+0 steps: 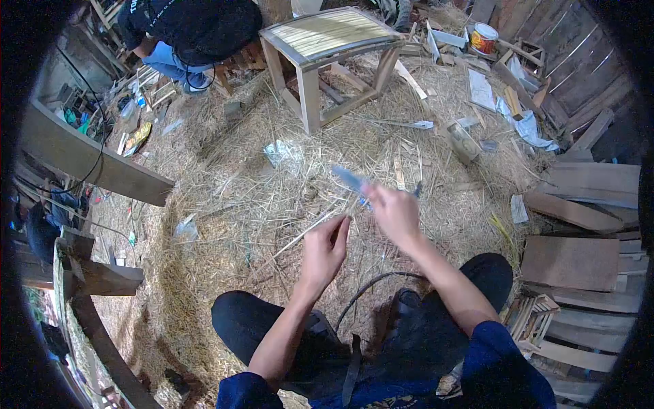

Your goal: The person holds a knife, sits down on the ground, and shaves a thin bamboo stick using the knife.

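My right hand (396, 217) is closed round the handle of a knife (348, 179), whose blurred blade points up and to the left. Just left of it, my left hand (322, 252) pinches a thin pale strip (289, 245), perhaps bamboo. The strip slants down to the left from my fingers, over the litter on the ground. Close together, the hands are held in front of my bent knees. Something small and blue (363, 202) shows just below the knife hand; I cannot make out what it is.
Straw and shavings (225, 204) cover the ground. A wooden stool frame with a slatted top (334, 33) stands ahead. Another person (194, 31) is at the upper left. Planks (572, 262) lie at right, a paint bucket (484, 39) farther back. A thick beam (95, 160) juts in at left.
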Demonstrator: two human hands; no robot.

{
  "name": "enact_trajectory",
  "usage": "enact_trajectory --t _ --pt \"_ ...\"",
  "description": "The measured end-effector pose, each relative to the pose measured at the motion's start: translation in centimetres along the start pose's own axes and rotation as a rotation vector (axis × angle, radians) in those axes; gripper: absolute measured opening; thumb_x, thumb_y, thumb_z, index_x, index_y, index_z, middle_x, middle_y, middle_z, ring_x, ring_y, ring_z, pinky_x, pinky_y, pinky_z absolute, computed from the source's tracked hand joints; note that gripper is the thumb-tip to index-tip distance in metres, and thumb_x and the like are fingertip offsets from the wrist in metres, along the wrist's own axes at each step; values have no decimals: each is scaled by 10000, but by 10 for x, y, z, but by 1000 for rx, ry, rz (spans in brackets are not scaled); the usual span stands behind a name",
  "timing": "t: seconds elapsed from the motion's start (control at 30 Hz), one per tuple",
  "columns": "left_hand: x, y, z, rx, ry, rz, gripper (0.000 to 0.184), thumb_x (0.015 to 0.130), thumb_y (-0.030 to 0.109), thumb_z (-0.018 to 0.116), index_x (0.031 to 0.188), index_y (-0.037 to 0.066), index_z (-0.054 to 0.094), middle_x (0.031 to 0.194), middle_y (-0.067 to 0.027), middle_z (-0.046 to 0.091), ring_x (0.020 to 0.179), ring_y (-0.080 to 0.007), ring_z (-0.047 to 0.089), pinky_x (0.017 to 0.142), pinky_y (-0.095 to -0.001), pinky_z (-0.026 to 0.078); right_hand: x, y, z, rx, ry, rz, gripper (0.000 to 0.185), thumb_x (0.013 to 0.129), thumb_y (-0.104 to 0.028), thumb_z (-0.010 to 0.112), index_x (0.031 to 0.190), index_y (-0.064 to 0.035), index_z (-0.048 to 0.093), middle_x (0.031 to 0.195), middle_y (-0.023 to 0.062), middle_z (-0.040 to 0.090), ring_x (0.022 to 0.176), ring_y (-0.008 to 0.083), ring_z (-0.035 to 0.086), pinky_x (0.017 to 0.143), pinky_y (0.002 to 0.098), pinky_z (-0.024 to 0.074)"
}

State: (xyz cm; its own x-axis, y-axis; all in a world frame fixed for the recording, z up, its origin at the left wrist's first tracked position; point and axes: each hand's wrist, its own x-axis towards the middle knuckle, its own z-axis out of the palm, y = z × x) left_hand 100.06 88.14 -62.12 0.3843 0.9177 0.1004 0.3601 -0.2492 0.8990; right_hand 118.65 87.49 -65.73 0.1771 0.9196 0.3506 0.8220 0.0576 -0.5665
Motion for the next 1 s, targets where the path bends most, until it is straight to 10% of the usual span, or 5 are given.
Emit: enact_trajectory --t 0.13,0.27,0.63,0.93,1.0 --pt "-2 5 -2 -38 -29 -70 214 919 93 565 1038 -46 676 637 -151 587 520 -162 511 521 -330 422 11 -2 -16 87 41 249 455 1030 -401 473 815 -61 686 477 62 502 375 180 453 391 354 332" --pt "-2 -3 -1 -52 -27 -118 254 915 90 534 1089 -29 675 656 -139 608 541 -147 528 541 -320 441 -5 -6 -1 -41 104 -53 490 1040 -416 431 737 -85 629 448 23 483 368 161 461 361 336 340" --pt "0 -10 1 -44 -11 -15 279 927 44 566 1180 -55 633 784 -204 659 631 -208 601 622 -342 484 -8 -14 -2 37 -4 103 467 1035 -389 454 745 -67 628 475 98 519 374 253 504 394 380 376" --pt "-1 -2 1 -105 -49 -53 259 936 48 572 1165 -51 644 819 -209 681 674 -143 611 640 -327 493 7 -6 -15 175 16 232 524 1047 -446 401 987 -38 722 451 -18 465 357 92 401 333 286 265" --pt "1 1 -4 -90 -34 -68 258 938 49 576 1165 -51 646 851 -211 694 685 -149 620 653 -326 498 1 -7 -7 59 24 107 528 1046 -447 396 816 -65 680 444 -22 442 339 102 369 335 290 275"
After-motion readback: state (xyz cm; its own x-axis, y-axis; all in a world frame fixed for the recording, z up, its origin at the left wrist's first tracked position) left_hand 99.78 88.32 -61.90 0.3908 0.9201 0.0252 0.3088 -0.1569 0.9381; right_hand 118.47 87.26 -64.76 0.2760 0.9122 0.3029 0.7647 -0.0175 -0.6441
